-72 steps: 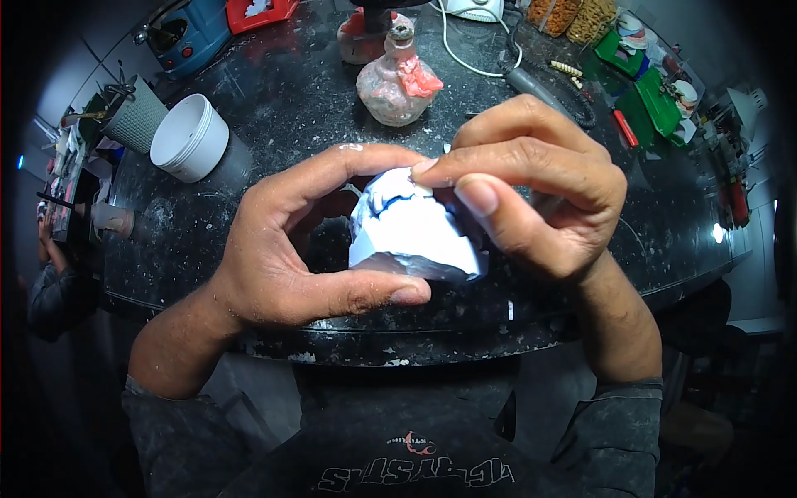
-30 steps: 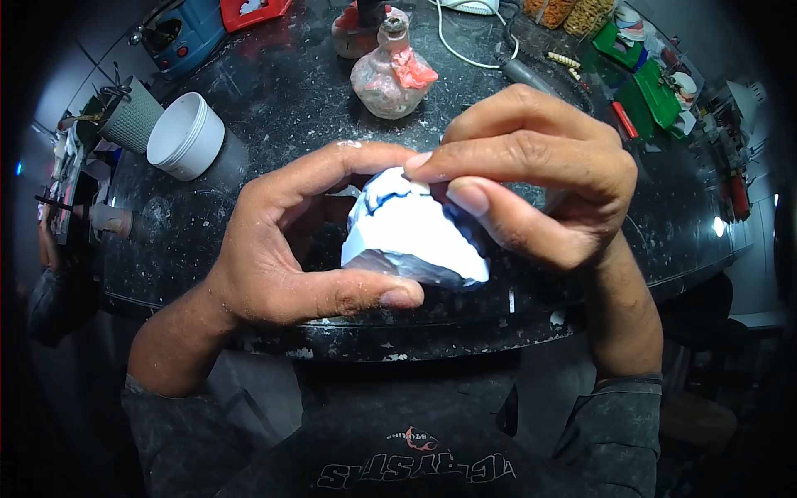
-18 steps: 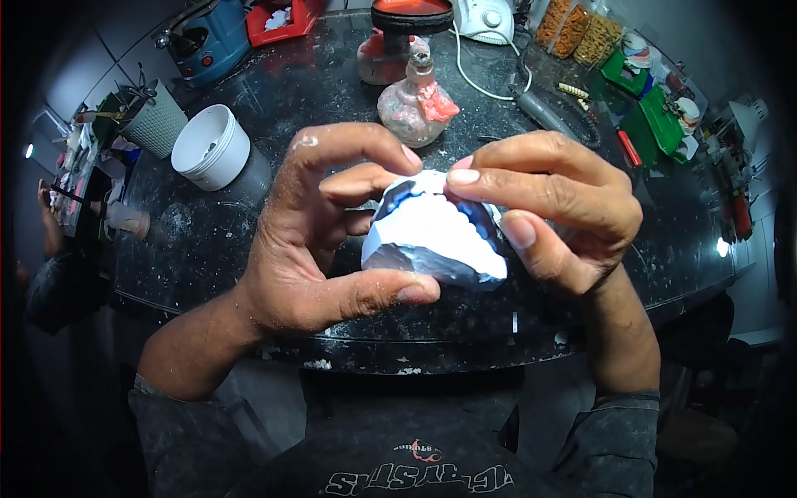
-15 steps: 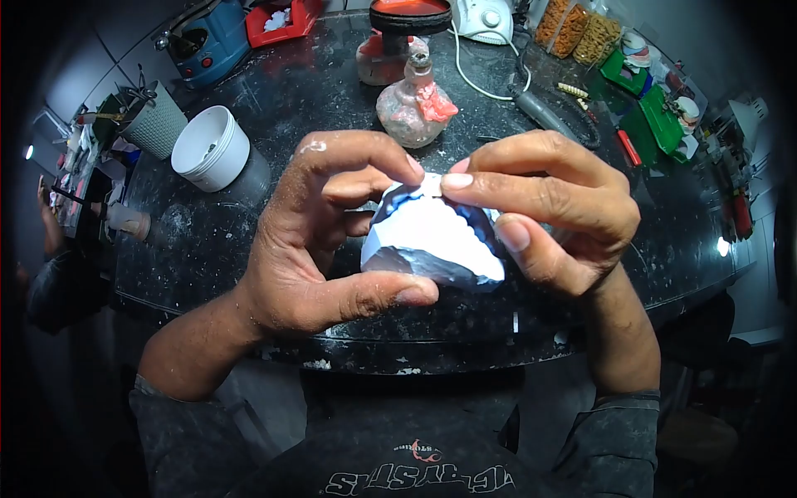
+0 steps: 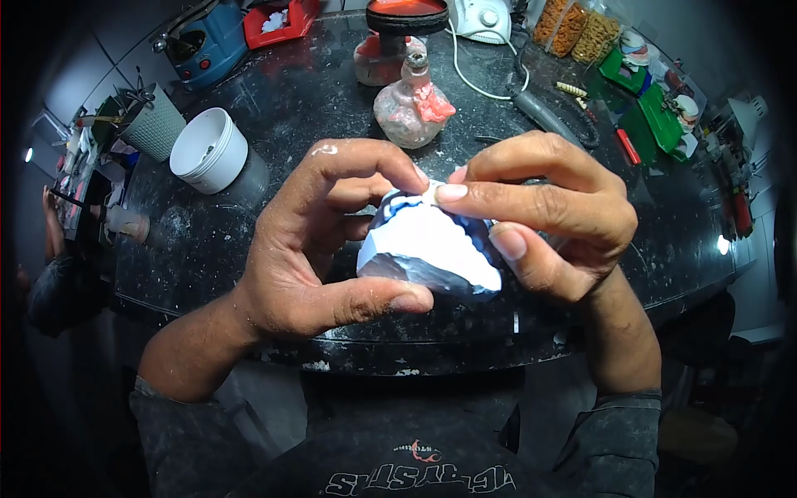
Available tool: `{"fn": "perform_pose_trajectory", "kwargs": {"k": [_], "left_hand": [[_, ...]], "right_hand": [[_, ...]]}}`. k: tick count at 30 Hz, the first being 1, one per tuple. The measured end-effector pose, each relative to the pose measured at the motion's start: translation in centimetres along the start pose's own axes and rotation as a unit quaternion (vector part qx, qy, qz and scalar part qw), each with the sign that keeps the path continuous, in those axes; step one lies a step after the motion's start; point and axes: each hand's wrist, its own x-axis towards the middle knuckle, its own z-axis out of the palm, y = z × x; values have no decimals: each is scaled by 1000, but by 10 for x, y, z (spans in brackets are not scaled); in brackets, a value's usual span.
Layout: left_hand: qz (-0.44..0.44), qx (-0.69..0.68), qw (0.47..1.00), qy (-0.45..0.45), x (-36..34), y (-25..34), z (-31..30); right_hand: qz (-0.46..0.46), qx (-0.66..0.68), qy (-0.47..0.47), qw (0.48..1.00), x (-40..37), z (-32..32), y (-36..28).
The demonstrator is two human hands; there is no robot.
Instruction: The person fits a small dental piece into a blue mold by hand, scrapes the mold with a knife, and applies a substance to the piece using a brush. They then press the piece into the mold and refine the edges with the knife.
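A white plaster dental cast (image 5: 427, 245), with blue material along its curved ridge, is held up above the bench, brightly lit. My left hand (image 5: 303, 241) is closed around its left side, thumb along the lower edge and index fingertip at the top. At the top front of the ridge, my right hand (image 5: 556, 212) presses its index fingertip beside the left one, while its thumb rests near the right side. Whatever small piece may lie under those fingertips is hidden by them and by glare.
A glass spirit burner (image 5: 411, 112) with pink residue stands behind my hands. White tubs (image 5: 212, 153) sit left, near a grey basket of tools (image 5: 154, 124). A corded handpiece (image 5: 544, 116), a red pen-like item (image 5: 628, 147) and green trays (image 5: 656, 124) lie right. Another person's arm (image 5: 54, 241) shows far left.
The cast has tipped slightly and shifted a little down and left, with both hands keeping their grip. At far left, the other person's arm has moved slightly.
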Motion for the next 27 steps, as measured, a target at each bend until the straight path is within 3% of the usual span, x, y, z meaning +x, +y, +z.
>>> {"fn": "perform_pose_trajectory", "kwargs": {"k": [17,19,27], "left_hand": [[-30,-13,999,34,-1,2,6],[-17,19,1000,-8,0,3,2],[-15,-2,1000,-10,-3,0,2]], "right_hand": [[2,-2,13,1000,0,2,-2],[2,2,18,1000,0,2,-2],[-23,-4,12,1000,0,1,-1]]}}
